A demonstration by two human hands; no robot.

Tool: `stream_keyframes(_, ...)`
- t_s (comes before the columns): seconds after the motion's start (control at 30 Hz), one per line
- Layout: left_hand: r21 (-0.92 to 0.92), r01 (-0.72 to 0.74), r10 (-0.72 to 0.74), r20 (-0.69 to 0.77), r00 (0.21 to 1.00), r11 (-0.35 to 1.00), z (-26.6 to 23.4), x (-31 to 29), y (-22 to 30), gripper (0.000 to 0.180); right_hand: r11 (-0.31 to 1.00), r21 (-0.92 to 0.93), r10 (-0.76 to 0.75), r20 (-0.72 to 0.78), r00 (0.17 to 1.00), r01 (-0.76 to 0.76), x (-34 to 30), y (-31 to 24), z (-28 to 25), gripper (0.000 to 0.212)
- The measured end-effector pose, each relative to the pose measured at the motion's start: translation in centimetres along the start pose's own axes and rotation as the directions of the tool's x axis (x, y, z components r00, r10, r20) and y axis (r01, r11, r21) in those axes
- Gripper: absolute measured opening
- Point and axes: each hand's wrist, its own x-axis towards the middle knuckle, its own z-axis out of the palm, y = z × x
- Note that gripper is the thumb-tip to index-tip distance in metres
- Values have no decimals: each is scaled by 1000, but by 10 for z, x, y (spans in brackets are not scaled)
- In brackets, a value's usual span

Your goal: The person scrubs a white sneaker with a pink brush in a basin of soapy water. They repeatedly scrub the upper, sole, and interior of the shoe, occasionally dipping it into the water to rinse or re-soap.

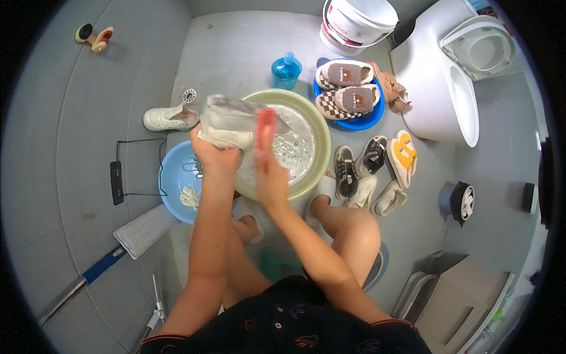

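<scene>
My left hand (215, 154) is closed round a wet, pale grey-white shoe (227, 121), held on its side over the left part of the green basin (322, 141). My right hand (271, 180), a little blurred, grips a red scrubbing brush (266, 125) against the shoe's right part. Foamy water (295, 150) fills the basin below. To the left, partly behind my left forearm, a light blue basin (168, 197) holds a crumpled white piece (189, 197), perhaps laces or cloth, and something thin and dark.
Another white shoe (170, 118) lies by the floor drain (188, 95). A blue bottle (286, 72) stands beyond the green basin, with a white bucket (358, 23) farther back. Checkered shoes (348, 101) sit in a blue tub; several shoes and yellow slippers (402, 158) lie near the toilet (442, 88).
</scene>
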Motion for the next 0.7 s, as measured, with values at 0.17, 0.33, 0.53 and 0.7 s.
stream_keyframes(0.17,27,-19,21,-59,998,999,10,-2,8,51,971,-205,-100,114,988,122,12,-25,-7,58)
stream_keyframes(0.33,66,19,-15,-66,998,998,14,-10,8,53,993,-112,33,0,999,-33,14,28,-17,57)
stream_keyframes(0.53,347,-87,130,-103,986,934,-15,19,3,45,985,-101,-128,125,984,141,4,-41,0,57)
stream_keyframes(0.7,76,35,-29,-78,996,997,3,9,-10,49,942,-300,188,100,977,-151,18,7,-27,57)
